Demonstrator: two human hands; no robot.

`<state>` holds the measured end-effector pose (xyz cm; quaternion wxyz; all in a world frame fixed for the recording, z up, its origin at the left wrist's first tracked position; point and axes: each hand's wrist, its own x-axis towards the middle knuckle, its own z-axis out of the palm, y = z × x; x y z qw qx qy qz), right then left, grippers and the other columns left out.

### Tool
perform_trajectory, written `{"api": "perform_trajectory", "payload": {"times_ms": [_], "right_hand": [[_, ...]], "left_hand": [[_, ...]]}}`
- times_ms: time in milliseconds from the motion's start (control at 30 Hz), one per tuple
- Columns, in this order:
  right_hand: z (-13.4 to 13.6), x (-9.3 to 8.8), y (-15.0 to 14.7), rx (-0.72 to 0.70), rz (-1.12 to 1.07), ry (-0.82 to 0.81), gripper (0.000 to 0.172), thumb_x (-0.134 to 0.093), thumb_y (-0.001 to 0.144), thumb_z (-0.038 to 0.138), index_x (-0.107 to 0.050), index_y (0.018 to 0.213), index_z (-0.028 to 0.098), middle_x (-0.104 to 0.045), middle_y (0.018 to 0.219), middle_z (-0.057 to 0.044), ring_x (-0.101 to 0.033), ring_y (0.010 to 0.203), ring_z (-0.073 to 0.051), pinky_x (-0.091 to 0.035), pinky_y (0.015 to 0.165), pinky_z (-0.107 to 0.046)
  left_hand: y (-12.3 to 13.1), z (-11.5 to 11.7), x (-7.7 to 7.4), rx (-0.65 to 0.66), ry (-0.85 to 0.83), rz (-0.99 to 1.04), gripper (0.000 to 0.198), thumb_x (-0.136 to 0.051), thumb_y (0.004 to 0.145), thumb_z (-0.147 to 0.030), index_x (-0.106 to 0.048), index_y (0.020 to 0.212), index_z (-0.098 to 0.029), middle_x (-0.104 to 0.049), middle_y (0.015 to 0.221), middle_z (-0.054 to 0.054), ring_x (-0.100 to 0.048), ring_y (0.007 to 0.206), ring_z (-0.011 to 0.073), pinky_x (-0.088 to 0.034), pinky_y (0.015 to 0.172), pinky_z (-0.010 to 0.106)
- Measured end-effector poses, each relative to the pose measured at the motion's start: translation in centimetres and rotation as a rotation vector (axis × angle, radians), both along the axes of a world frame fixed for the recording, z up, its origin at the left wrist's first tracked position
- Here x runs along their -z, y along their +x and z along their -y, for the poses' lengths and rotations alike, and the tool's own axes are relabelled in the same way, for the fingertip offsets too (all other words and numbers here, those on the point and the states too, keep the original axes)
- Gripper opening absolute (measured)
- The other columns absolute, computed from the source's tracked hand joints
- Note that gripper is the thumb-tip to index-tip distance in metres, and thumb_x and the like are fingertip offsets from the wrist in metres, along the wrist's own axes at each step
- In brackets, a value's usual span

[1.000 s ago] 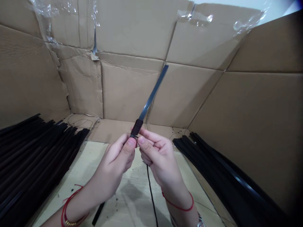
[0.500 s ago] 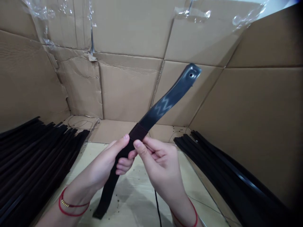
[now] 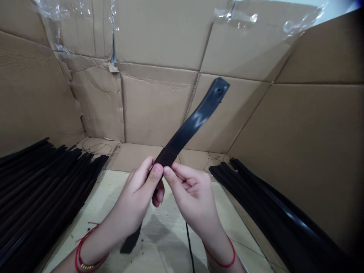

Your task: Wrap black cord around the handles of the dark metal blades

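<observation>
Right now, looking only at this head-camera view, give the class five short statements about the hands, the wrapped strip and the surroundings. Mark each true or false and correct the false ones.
1. The left hand holds the wrapped black strip. True.
2. The strip's upper end has a hole. True.
3. Only the left wrist wears red. False: a red bracelet circles the right wrist too.
4. Cardboard stands behind the hands. True.
5. Loose strips lie only on the left. False: other black strips lie on the right.

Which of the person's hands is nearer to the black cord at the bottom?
Right. The right hand is just above the visible black cord; the left hand is farther off, up and left, gripping the black strip.
</observation>
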<state>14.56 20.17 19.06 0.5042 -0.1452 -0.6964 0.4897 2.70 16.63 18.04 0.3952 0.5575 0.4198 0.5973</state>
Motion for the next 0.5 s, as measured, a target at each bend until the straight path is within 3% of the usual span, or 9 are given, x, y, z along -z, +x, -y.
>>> {"api": "perform_trajectory", "payload": {"times_ms": [100, 200, 333, 433, 500], "right_hand": [[0.0, -0.2, 0.3, -0.05, -0.004, 0.018, 0.021, -0.053, 0.094, 0.022, -0.065, 0.084, 0.01, -0.061, 0.055, -0.001, -0.063, 0.05, -0.013, -0.051, 0.05, -0.021], [0.1, -0.4, 0.7, -0.104, -0.026, 0.051, 0.018, -0.055, 0.094, 0.02, -0.068, 0.084, 0.013, -0.055, 0.053, 0.003, -0.054, 0.048, -0.008, -0.043, 0.046, -0.017], [0.1, -0.5, 1.2, -0.298, -0.035, -0.03, 0.015, -0.065, 0.088, 0.026, -0.072, 0.082, 0.014, -0.044, 0.057, 0.005, -0.029, 0.046, -0.003, -0.021, 0.039, -0.015], [0.1, -0.4, 1.3, -0.395, -0.055, -0.121, 0.018, -0.074, 0.08, 0.026, -0.074, 0.095, 0.016, -0.056, 0.066, 0.001, -0.042, 0.053, -0.005, -0.034, 0.045, -0.015], [0.0, -0.3, 0.9, -0.292, -0.106, -0.144, 0.019, -0.08, 0.073, 0.025, -0.075, 0.089, 0.015, -0.063, 0.07, -0.002, -0.055, 0.061, -0.009, -0.046, 0.054, -0.018]], "left_hand": [[0.2, 0.0, 0.0, -0.041, 0.017, 0.055, 0.033, -0.049, 0.093, -0.052, -0.048, 0.104, -0.021, -0.05, 0.053, -0.006, -0.045, 0.046, 0.006, -0.035, 0.043, 0.012], [-0.2, 0.5, -0.1, 0.098, -0.018, 0.187, 0.039, -0.046, 0.095, -0.05, -0.041, 0.126, -0.027, -0.045, 0.044, -0.009, -0.034, 0.034, 0.0061, -0.027, 0.033, 0.011], [-1.1, 1.3, -0.3, 0.605, -0.129, 0.438, 0.042, -0.036, 0.098, -0.05, -0.039, 0.136, -0.033, -0.039, 0.037, -0.011, -0.018, 0.026, 0.0053, -0.026, 0.028, 0.011], [-1.4, 0.9, -0.1, 0.995, -0.289, 0.561, 0.04, -0.033, 0.097, -0.054, -0.057, 0.118, -0.029, -0.035, 0.038, -0.009, -0.018, 0.024, 0.0048, -0.024, 0.026, 0.01], [-1.2, 0.2, 0.0, 1.052, -0.39, 0.527, 0.052, -0.032, 0.094, -0.061, -0.063, 0.093, -0.019, -0.037, 0.039, -0.006, -0.022, 0.024, 0.0053, -0.022, 0.024, 0.012]]}}
